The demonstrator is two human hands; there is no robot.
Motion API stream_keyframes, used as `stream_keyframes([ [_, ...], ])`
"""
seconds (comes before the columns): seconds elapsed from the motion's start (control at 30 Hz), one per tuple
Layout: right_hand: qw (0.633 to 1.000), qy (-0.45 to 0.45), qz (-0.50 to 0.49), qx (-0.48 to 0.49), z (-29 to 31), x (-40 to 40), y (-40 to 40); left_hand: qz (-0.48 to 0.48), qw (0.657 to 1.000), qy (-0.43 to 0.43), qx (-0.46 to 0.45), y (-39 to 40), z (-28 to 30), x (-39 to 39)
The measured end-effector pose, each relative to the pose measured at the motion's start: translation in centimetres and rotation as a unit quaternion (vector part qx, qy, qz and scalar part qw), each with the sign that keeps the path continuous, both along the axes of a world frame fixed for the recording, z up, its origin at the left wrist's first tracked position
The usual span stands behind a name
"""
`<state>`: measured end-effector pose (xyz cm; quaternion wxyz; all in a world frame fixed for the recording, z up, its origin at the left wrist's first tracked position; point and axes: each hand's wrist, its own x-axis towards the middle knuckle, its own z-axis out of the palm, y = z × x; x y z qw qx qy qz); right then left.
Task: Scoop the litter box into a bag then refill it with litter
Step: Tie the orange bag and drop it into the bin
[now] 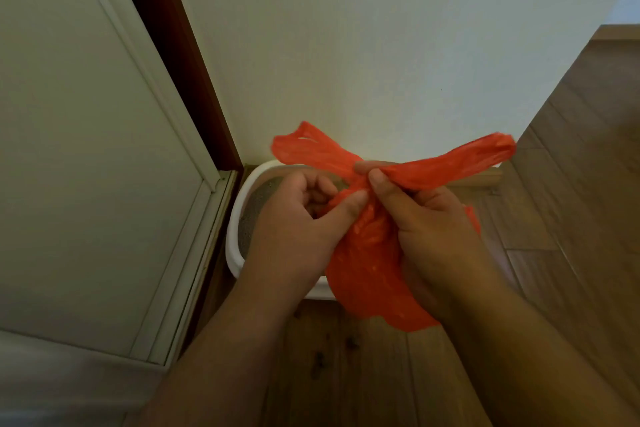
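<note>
An orange plastic bag (367,274) hangs between my hands above the floor. Its two handle strips cross at the top and stick out to the left and right. My left hand (298,218) pinches the bag's neck with thumb and curled fingers. My right hand (426,218) pinches the crossing of the handles from the other side. Below and behind my hands stands a white litter box (239,215) with grey litter in it, largely hidden by my hands and the bag.
The litter box stands in a corner against a white wall (381,45). A white door (86,149) with a dark brown frame is on the left. Wooden floor (571,201) runs to the right and below. A few dark crumbs (349,343) lie on the floor before the box.
</note>
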<state>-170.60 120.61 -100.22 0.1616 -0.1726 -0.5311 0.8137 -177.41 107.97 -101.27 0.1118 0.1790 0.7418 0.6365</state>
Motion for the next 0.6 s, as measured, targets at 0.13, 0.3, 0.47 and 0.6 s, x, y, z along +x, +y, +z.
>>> stream_keyframes([
  [0.13, 0.997, 0.030, 0.013, -0.063, 0.3, 0.0, -0.1, -0.073, 0.996, -0.058, 0.015, -0.3, 0.4, -0.3],
  [0.3, 0.992, 0.017, 0.085, -0.089, 1.0, 0.3, 0.6, -0.116, 0.965, -0.182, 0.148, 0.0, 1.8, 0.7],
  [0.47, 0.997, -0.016, 0.078, -0.006, 1.4, 0.4, 2.0, -0.123, 0.961, -0.199, 0.150, -0.7, 2.0, 0.4],
  [0.6, 0.993, -0.028, 0.102, -0.054, 1.9, 0.8, 2.1, -0.120, 0.974, -0.161, 0.105, -1.0, 2.1, 0.3],
])
